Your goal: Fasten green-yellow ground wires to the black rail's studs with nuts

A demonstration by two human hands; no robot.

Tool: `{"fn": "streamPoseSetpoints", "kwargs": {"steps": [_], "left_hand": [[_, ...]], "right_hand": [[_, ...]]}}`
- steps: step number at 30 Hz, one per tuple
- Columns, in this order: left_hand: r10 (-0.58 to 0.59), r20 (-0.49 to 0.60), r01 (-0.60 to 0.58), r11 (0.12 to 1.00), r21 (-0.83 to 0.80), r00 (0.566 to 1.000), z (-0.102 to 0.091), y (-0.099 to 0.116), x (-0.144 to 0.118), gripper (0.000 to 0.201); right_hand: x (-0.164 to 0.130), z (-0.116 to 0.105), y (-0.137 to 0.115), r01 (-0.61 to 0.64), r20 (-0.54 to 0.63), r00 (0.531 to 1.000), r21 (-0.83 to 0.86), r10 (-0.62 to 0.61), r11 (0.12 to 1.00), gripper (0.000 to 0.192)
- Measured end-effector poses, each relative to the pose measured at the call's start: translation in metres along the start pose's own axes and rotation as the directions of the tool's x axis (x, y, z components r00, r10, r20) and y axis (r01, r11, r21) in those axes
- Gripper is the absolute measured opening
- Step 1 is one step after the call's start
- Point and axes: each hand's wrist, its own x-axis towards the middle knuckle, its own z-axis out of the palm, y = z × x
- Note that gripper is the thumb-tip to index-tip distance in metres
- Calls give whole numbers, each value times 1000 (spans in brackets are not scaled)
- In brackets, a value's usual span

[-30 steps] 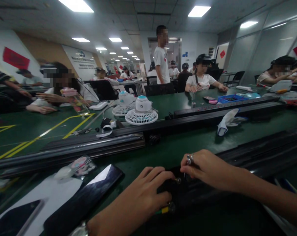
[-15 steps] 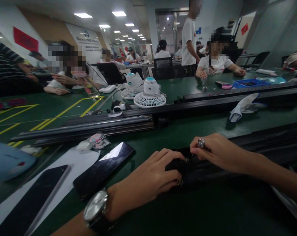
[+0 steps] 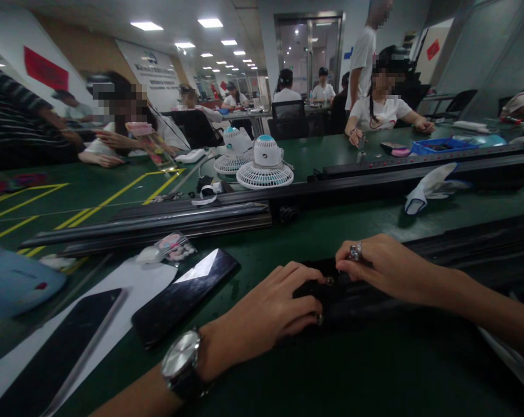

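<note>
Pressing down on a black bar (image 3: pixel 344 298) that lies across the near edge of the green table (image 3: pixel 331 237), the left hand (image 3: pixel 266 315) has its fingers curled over the bar's end, grasping it, with a round steel watch (image 3: pixel 181 359) on the wrist. The right hand (image 3: pixel 381 269), wearing a silver ring (image 3: pixel 354 251), pinches a small metal screw (image 3: pixel 329 281) at the top of the same bar; a second screw (image 3: pixel 318 318) shows just below the left fingertips. The bar is matte and dark, and its details are hard to make out.

To the left lie two glossy black phones (image 3: pixel 181 295), flat and rectangular, the nearer one on a white sheet (image 3: pixel 127 284). Beside them sits a small clear packet (image 3: pixel 172 248) with pink contents. Long black metal rails (image 3: pixel 166 223) run across the felt-like tabletop, which carries yellow painted lines (image 3: pixel 114 200). Beyond the rails stand two white plastic desk fans (image 3: pixel 265 168) with teal caps, and a crumpled white glove (image 3: pixel 431 188) lies to the right. A blue tray (image 3: pixel 438 146) sits further back.

Other people sit around the far side of the table. Red signs (image 3: pixel 44 68) and a white wall banner (image 3: pixel 151 72) hang on the wall, their writing too blurred to read. Panel lights line the ceiling, and a glass door (image 3: pixel 309 49) stands at the back.
</note>
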Motion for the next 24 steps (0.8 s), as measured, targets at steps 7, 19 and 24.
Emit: {"fn": "streamPoseSetpoints", "kwargs": {"steps": [7, 19, 24], "left_hand": [[-41, 3, 41, 987, -154, 999, 3, -3, -1, 12], [-77, -3, 74, 968, -240, 997, 4, -3, -2, 14], [-85, 14, 86, 968, -236, 996, 6, -10, -5, 20]], "right_hand": [[-1, 0, -2, -12, -2, 1000, 3, 12, 1000, 30], [2, 5, -1, -23, -45, 999, 18, 24, 1000, 24], [8, 6, -2, -16, -56, 998, -14, 15, 1000, 18]]}}
